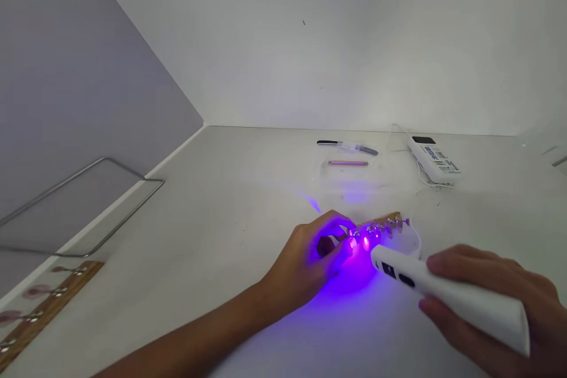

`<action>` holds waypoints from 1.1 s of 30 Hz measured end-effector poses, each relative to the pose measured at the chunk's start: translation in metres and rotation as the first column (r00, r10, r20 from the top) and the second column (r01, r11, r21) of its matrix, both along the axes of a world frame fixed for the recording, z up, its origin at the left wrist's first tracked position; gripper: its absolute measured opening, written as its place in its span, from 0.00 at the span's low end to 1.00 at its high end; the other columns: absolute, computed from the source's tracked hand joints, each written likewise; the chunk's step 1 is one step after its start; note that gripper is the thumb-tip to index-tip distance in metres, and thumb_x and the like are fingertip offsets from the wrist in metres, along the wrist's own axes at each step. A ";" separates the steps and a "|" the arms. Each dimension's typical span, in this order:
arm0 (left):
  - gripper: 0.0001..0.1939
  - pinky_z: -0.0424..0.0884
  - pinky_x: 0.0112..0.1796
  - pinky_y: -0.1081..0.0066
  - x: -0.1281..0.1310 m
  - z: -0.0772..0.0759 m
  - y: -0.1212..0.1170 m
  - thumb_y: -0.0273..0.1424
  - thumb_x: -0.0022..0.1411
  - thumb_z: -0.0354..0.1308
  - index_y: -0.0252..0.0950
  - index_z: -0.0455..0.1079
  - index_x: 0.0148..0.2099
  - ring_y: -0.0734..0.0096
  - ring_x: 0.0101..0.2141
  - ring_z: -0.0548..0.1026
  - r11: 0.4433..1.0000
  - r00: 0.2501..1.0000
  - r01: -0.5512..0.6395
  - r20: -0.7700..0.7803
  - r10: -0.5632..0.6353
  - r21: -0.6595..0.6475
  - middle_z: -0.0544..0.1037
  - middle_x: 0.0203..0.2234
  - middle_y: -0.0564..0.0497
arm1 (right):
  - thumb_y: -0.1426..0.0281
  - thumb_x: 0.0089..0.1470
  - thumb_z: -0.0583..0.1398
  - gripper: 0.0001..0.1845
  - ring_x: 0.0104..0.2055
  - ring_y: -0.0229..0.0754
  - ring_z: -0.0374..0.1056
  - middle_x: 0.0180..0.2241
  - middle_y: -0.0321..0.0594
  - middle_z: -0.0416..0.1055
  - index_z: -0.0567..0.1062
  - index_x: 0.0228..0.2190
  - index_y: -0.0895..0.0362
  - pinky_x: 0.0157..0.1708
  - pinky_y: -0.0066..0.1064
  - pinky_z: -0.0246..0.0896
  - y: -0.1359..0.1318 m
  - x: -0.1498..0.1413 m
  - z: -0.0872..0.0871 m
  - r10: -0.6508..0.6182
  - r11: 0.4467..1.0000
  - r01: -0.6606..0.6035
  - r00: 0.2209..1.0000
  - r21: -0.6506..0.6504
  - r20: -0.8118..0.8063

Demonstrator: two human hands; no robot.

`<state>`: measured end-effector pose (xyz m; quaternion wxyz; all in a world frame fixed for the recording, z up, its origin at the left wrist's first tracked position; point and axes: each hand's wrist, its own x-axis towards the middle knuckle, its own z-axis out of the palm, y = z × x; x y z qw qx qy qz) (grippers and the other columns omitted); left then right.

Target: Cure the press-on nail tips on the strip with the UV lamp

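White table, bearing the following:
- Wooden strip, set with metal clips and pinkish discs; well to the left of the left hand, cut by the picture's edge.
- Bent metal frame, grey wire; beyond that strip, left of the left hand.
- Left hand: thumb and fingertips closed on the left end of the lit strip; glare blurs the exact contact.
- Slim tool, black and grey ends; beyond the left hand.
- Pink rod, lying just nearer than the tool.
- Lit strip, wooden, with small clear pieces under violet light; between the hands.
- White lamp, its tip near the lit strip.
- White device, labelled, with cord; beyond the right hand.
- Right hand: wrapped about the lamp, apart from the left.
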<state>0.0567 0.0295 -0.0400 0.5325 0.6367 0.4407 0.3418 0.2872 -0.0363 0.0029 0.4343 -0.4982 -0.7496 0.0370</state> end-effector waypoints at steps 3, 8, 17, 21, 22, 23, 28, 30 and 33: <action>0.09 0.67 0.19 0.77 0.000 0.001 0.001 0.37 0.67 0.59 0.36 0.73 0.42 0.78 0.20 0.69 0.999 0.999 -0.005 0.037 0.007 -0.046 0.74 0.28 0.55 | 0.60 0.60 0.67 0.06 0.18 0.39 0.71 0.27 0.33 0.79 0.78 0.39 0.44 0.19 0.30 0.72 0.013 0.000 0.002 -0.061 0.995 0.050 0.989 -0.087 -0.131; 0.09 0.66 0.17 0.79 -0.001 0.002 0.005 0.36 0.67 0.60 0.36 0.73 0.44 0.79 0.17 0.68 0.996 0.999 -0.008 0.034 0.011 -0.089 0.72 0.24 0.57 | 0.61 0.52 0.70 0.07 0.13 0.35 0.61 0.16 0.27 0.67 0.80 0.33 0.47 0.12 0.27 0.64 0.026 0.001 0.007 -0.219 0.913 0.066 0.913 -0.403 -0.345; 0.09 0.66 0.17 0.78 -0.003 0.002 0.007 0.36 0.67 0.60 0.37 0.72 0.44 0.76 0.18 0.70 0.995 0.999 -0.021 0.023 0.024 -0.102 0.72 0.21 0.57 | 0.62 0.49 0.71 0.07 0.15 0.32 0.58 0.15 0.26 0.63 0.80 0.32 0.47 0.14 0.24 0.60 0.028 -0.002 0.009 -0.250 0.872 -0.011 0.849 -0.489 -0.465; 0.09 0.67 0.20 0.77 -0.003 0.002 0.008 0.38 0.67 0.60 0.37 0.72 0.44 0.74 0.20 0.72 0.993 0.999 -0.023 0.022 0.026 -0.115 0.73 0.23 0.57 | 0.64 0.50 0.71 0.06 0.15 0.32 0.59 0.15 0.26 0.64 0.81 0.32 0.47 0.15 0.24 0.63 0.033 0.002 0.006 -0.243 0.900 0.012 0.843 -0.436 -0.480; 0.09 0.68 0.21 0.77 -0.003 0.002 0.008 0.38 0.67 0.60 0.38 0.72 0.43 0.75 0.21 0.72 0.994 1.000 -0.017 0.021 0.020 -0.108 0.73 0.23 0.56 | 0.65 0.50 0.71 0.06 0.15 0.33 0.60 0.15 0.26 0.65 0.81 0.33 0.47 0.14 0.24 0.64 0.034 0.003 0.006 -0.239 0.909 0.016 0.840 -0.417 -0.487; 0.09 0.69 0.23 0.76 -0.003 0.002 0.008 0.38 0.67 0.60 0.37 0.72 0.42 0.75 0.21 0.73 0.995 1.000 -0.011 0.022 0.013 -0.097 0.74 0.24 0.56 | 0.65 0.51 0.71 0.06 0.16 0.34 0.62 0.15 0.27 0.65 0.81 0.33 0.47 0.14 0.24 0.65 0.035 0.003 0.006 -0.232 0.917 0.018 0.836 -0.398 -0.497; 0.10 0.70 0.25 0.76 -0.004 0.001 0.008 0.38 0.68 0.60 0.36 0.73 0.38 0.76 0.22 0.72 0.997 1.000 -0.005 -0.002 0.005 -0.075 0.74 0.26 0.55 | 0.67 0.52 0.70 0.06 0.17 0.33 0.63 0.16 0.27 0.66 0.81 0.34 0.47 0.15 0.23 0.66 0.037 0.004 0.010 -0.235 0.928 0.016 0.800 -0.372 -0.552; 0.11 0.69 0.24 0.77 -0.003 0.002 0.009 0.38 0.67 0.60 0.36 0.73 0.36 0.76 0.22 0.71 0.997 1.000 -0.010 -0.012 0.009 -0.070 0.74 0.25 0.55 | 0.67 0.53 0.70 0.06 0.18 0.33 0.64 0.17 0.27 0.67 0.81 0.35 0.47 0.15 0.22 0.66 0.037 0.005 0.011 -0.219 0.923 -0.013 0.805 -0.384 -0.552; 0.13 0.69 0.23 0.78 -0.002 0.006 0.010 0.39 0.67 0.59 0.36 0.72 0.33 0.76 0.21 0.70 0.996 0.999 0.027 -0.022 -0.029 -0.089 0.73 0.24 0.55 | 0.65 0.52 0.70 0.07 0.16 0.34 0.63 0.16 0.27 0.66 0.80 0.35 0.48 0.15 0.24 0.64 0.039 0.006 0.011 -0.171 0.907 -0.076 0.832 -0.414 -0.528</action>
